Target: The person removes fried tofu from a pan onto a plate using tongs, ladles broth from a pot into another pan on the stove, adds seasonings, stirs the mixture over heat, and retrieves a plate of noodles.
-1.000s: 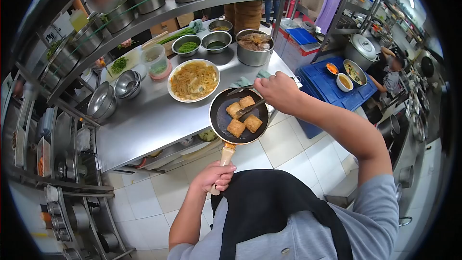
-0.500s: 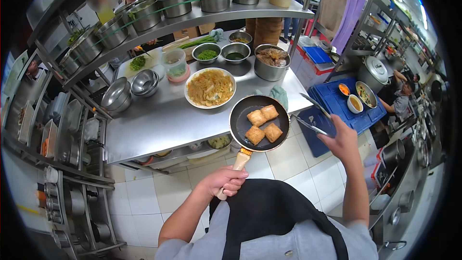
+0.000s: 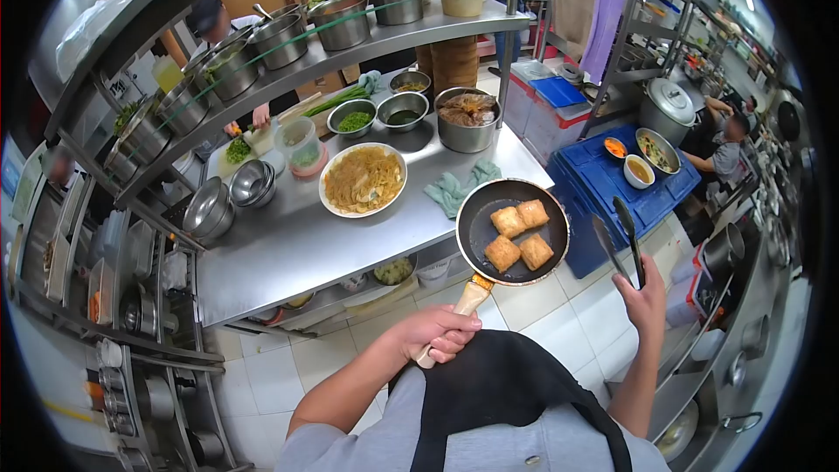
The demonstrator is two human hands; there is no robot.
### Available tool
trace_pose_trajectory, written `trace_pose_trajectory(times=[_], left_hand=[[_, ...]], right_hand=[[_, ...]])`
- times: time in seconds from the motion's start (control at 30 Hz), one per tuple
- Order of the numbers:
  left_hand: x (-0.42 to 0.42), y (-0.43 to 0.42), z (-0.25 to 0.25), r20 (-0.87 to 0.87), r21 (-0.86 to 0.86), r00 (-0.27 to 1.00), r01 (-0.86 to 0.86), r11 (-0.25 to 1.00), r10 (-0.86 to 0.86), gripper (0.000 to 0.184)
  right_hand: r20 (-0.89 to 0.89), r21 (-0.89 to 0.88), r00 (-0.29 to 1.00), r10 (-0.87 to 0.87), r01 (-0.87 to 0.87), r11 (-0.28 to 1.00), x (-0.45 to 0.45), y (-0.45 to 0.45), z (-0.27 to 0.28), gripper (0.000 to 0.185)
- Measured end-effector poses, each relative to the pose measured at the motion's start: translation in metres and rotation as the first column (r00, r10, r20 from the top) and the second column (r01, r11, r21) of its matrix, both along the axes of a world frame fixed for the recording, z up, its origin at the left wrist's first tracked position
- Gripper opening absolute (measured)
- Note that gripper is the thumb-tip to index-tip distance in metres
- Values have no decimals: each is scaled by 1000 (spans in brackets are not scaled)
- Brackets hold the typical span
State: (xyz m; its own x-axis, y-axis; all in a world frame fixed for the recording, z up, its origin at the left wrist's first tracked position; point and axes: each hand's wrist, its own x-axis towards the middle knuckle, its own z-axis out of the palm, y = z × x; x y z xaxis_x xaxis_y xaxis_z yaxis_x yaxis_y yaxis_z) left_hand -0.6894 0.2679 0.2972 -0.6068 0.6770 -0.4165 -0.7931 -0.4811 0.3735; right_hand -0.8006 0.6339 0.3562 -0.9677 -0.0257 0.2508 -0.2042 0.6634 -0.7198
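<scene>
My left hand (image 3: 444, 334) is wrapped around the pale handle of a frying pan (image 3: 476, 249). Several browned, square fried pieces (image 3: 521, 234) lie in the dark pan, which I hold in front of the steel counter's edge. Off to the pan's right, my right hand (image 3: 645, 295) grips a pair of metal tongs (image 3: 622, 249), their tips apart and pointing up and away from me. Nothing shows between the tongs' tips. On the counter beyond the pan sit a crumpled green cloth (image 3: 450, 195) and a large white bowl of noodles (image 3: 364, 180).
The steel counter (image 3: 288, 253) also carries a pot of meat (image 3: 468, 119), small steel bowls and a plastic tub (image 3: 299, 144). A shelf of pots (image 3: 341, 24) runs above it. A blue container (image 3: 603, 166) bearing bowls stands right. Other people work behind the shelf and at far right.
The pan, with the pieces in it, has shifted right relative to the counter. My right hand has turned the tongs more upright and moved them right, farther from the pan.
</scene>
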Motion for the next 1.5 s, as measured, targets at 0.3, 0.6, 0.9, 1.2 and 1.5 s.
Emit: trace_pose_trajectory(times=[0.3, 0.6, 0.9, 1.2, 1.5], left_hand=[[-8, 14, -5, 15, -22, 999, 39, 999, -39, 11], [-6, 19, -10, 2, -23, 1000, -17, 1000, 17, 10], [-6, 21, -8, -14, -27, 1000, -15, 1000, 14, 14], [-7, 23, -1, 10, -51, 1000, 9, 999, -9, 20], [-9, 18, -7, 17, -72, 998, 57, 996, -56, 13]], right_hand=[[9, 86, 998, -67, 66, 994, -2, 17, -10, 49], [34, 202, 997, -63, 54, 978, -15, 23, -15, 63], [45, 196, 998, -38, 29, 980, -19, 27, -24, 66], [128, 137, 991, -48, 30, 990, -6, 18, -14, 58], [118, 152, 991, -56, 38, 988, -6, 13, -13, 59]])
